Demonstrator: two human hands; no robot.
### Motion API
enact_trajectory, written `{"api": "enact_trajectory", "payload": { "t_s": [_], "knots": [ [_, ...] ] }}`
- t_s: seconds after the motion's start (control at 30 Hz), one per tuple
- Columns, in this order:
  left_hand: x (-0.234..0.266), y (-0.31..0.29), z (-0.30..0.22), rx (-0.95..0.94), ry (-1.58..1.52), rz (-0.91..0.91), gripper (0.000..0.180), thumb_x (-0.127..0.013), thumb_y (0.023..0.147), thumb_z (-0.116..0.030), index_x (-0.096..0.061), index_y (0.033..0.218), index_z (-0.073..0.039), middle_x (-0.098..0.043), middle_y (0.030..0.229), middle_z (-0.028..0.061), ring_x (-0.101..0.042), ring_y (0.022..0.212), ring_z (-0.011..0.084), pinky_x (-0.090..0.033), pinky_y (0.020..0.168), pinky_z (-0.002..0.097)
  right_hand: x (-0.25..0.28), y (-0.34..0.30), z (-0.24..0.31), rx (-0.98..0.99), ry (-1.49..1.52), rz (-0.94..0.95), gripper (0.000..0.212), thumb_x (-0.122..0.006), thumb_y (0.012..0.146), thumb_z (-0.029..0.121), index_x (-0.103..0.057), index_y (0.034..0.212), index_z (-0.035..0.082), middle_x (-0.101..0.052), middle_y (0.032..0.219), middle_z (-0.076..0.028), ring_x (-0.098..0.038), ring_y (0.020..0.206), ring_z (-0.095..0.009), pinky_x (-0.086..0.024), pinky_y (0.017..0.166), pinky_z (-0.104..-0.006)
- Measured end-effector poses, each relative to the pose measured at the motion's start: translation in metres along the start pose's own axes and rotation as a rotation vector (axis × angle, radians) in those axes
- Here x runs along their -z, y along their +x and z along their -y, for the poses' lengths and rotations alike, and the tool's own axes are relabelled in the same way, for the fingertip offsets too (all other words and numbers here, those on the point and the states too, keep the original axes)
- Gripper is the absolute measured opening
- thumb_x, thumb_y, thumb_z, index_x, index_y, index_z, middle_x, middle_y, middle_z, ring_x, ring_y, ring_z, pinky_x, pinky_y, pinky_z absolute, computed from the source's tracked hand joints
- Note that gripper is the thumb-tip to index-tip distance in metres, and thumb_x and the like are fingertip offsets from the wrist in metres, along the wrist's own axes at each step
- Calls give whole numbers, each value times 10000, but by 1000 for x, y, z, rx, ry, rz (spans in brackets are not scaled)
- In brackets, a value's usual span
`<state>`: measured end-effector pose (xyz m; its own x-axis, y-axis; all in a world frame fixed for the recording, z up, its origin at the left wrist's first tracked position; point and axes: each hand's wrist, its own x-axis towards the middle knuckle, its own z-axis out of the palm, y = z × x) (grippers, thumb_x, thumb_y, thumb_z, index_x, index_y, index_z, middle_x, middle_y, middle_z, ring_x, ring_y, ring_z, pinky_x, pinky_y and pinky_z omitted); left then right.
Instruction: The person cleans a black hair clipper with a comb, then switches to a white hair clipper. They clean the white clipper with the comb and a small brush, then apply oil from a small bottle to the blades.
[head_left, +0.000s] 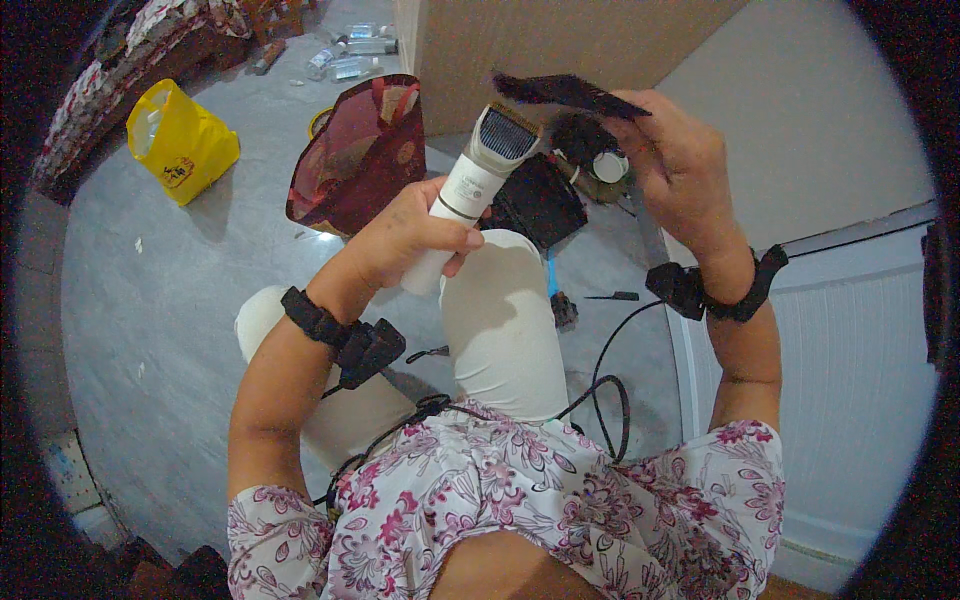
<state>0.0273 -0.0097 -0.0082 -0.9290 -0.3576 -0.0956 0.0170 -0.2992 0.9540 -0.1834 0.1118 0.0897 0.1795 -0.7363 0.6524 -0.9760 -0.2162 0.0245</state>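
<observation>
Gripping one white clipper [462, 195] in the left hand [405, 235], with fingers wrapped round its body, slanted with its toothed head up, above the right knee [505, 330]. Pinching one dark strip [570, 92] between thumb and fingers of the right hand [685, 165]; cannot tell its exact kind. Pointing leftward with it, close over the clipper's head; cannot tell whether touching. Wearing two black straps, one per wrist: left strap [345, 338], right strap [715, 285]. Beyond the hands, find one black case [540, 205] on the grey floor [150, 350], plus one slim dark thing [612, 296] to the right of the knee. Farther out, count two bags: one maroon bag [345, 150], ahead and left of the clipper, and one yellow bag [190, 150], well apart at far left. Behind these, count at least four clear bottles [355, 68].
</observation>
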Motion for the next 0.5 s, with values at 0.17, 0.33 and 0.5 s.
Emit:
{"api": "enact_trajectory", "payload": {
  "t_s": [0.17, 0.33, 0.5],
  "knots": [
    [0, -4, 4, 25, 35, 53, 365, -692, 643, -139, -505, 926, -3, -525, 700, 42, -495, 475, 117, -406, 463, 255, 4, 2, -4, 100, 82, 56, 208, -579, 716, 50, -562, 923, 66, -582, 806, -93, -557, 737, -302, -423, 621, -374],
    [1, -6, 8, 73, 42, 84, 357, -678, 639, -123, -508, 929, -3, -531, 687, 44, -491, 473, 117, -399, 465, 252, 11, 4, -4, 238, -47, 239, 257, -591, 657, 95, -561, 911, 121, -544, 769, -64, -538, 734, -281, -392, 620, -358],
    [1, -5, 8, 114, 41, 118, 361, -673, 632, -114, -511, 935, -5, -533, 678, 45, -485, 472, 119, -388, 458, 251, 13, 15, -3, 452, -145, 208, 213, -594, 646, 60, -566, 853, 104, -513, 725, -43, -504, 680, -238, -369, 599, -331]
  ]
}}
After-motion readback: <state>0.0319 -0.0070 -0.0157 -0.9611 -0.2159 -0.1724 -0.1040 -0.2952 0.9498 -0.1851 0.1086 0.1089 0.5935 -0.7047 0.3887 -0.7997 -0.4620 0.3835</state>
